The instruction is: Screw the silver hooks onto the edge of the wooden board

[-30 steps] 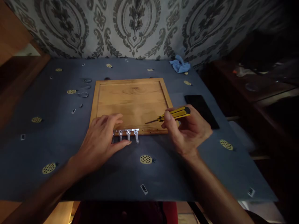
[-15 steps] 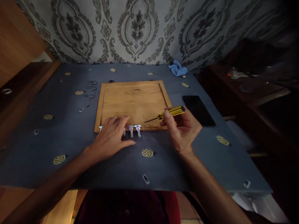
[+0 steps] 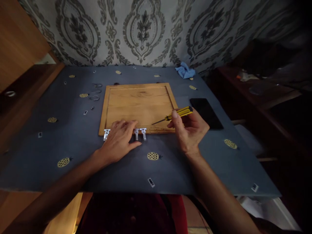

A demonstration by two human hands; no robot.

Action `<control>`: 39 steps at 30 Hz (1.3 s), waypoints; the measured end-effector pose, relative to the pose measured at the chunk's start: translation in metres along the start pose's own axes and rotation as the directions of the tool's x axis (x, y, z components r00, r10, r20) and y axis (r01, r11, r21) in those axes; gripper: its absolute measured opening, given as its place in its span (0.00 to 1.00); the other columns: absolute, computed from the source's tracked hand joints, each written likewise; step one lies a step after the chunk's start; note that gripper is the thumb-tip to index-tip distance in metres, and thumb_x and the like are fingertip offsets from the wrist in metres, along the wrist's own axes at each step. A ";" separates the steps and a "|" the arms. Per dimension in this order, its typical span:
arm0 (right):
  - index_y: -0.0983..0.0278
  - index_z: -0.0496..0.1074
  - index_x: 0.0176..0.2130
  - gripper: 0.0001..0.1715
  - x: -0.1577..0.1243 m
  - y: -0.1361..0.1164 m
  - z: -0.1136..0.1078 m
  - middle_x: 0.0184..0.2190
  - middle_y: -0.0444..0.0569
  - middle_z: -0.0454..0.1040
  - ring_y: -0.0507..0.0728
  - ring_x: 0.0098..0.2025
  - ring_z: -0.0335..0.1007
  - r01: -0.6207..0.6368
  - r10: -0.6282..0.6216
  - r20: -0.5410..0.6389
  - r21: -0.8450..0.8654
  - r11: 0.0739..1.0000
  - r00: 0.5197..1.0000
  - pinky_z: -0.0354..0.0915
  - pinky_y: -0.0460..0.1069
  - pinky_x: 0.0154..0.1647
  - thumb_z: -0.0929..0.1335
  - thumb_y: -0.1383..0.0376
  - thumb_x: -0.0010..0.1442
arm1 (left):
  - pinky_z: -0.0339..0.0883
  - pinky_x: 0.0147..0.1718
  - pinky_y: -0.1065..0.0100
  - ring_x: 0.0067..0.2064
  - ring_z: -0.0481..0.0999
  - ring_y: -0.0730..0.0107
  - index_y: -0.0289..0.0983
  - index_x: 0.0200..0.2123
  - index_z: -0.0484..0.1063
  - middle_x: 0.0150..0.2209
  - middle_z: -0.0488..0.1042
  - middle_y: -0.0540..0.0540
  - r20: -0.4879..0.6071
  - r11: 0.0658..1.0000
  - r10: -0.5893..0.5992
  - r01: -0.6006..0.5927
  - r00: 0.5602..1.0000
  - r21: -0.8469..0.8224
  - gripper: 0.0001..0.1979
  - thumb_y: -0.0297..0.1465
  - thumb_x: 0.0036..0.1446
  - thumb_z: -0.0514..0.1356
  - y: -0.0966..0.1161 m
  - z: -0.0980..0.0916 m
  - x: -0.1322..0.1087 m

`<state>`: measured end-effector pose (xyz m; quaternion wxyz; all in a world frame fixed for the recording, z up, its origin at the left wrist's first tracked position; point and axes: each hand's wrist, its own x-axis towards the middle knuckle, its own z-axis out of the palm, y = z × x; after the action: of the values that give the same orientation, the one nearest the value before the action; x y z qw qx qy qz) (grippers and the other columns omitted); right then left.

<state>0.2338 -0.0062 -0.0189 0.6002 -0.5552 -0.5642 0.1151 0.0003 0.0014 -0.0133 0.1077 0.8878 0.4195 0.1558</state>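
Note:
My left hand (image 3: 119, 138) lies spread over the near edge of a wooden board with a raised frame (image 3: 136, 97), its thumb stretched out to the right. Small metal hooks (image 3: 143, 134) sit in a row along that edge, on both sides of the hand; those beneath it are hidden. My right hand (image 3: 188, 130) grips a yellow and black screwdriver (image 3: 181, 112). The screwdriver's tip points left, just over the board's lower right part; whether it touches the wood I cannot tell. Several small marks or holes show along the near edge, right of the hooks.
A dark flat tablet-like object (image 3: 207, 113) lies right of the board. A blue cloth (image 3: 185, 70) is crumpled at the back. Loose metal rings or hooks (image 3: 95, 97) lie to the left. The patterned blue tablecloth (image 3: 97, 178) covers the table against a patterned wall.
My left hand has shifted slightly right along the hooks, uncovering one at the left and covering another. The screwdriver stays in my right hand, its tip nearly unmoved. The view has tilted a little.

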 end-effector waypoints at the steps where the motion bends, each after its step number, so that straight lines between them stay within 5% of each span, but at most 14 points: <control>1: 0.61 0.72 0.34 0.14 0.000 0.000 0.000 0.26 0.43 0.71 0.51 0.23 0.70 -0.001 0.001 -0.002 0.003 1.000 1.000 0.67 0.47 0.22 0.70 0.53 0.65 | 0.63 0.54 0.49 0.53 0.73 0.49 0.37 0.59 0.59 0.51 0.77 0.41 -0.005 1.000 -0.001 0.001 1.000 -0.001 0.31 0.36 0.57 0.69 0.000 0.000 0.000; 13: 0.61 0.72 0.32 0.13 0.002 0.002 0.000 0.25 0.41 0.69 0.50 0.22 0.69 0.014 -0.014 -0.018 0.024 1.000 1.000 0.64 0.47 0.21 0.71 0.56 0.64 | 0.65 0.52 0.49 0.52 0.72 0.49 0.38 0.57 0.61 0.48 0.77 0.42 -0.025 0.998 -0.057 0.058 0.998 0.013 0.31 0.35 0.55 0.70 0.004 0.004 0.000; 23: 0.61 0.73 0.30 0.14 0.005 0.000 -0.002 0.23 0.40 0.69 0.51 0.21 0.69 0.008 -0.004 -0.062 0.072 0.997 0.998 0.63 0.47 0.21 0.72 0.55 0.63 | 0.63 0.58 0.46 0.59 0.71 0.46 0.39 0.63 0.56 0.56 0.73 0.38 -0.055 0.991 -0.133 0.133 0.990 -0.003 0.42 0.41 0.51 0.73 -0.019 -0.028 -0.011; 39: 0.60 0.70 0.29 0.15 0.006 -0.001 -0.002 0.22 0.41 0.69 0.51 0.20 0.68 -0.010 0.012 -0.047 0.040 0.999 0.999 0.61 0.48 0.21 0.72 0.54 0.62 | 0.63 0.58 0.48 0.57 0.73 0.51 0.39 0.63 0.56 0.52 0.77 0.41 0.018 0.997 -0.035 0.036 0.999 -0.072 0.36 0.38 0.57 0.69 -0.021 -0.011 -0.013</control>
<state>0.2368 -0.0030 -0.0142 0.6236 -0.5488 -0.5444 0.1163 -0.0262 0.0053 -0.0121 0.1460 0.8769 0.4284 0.1617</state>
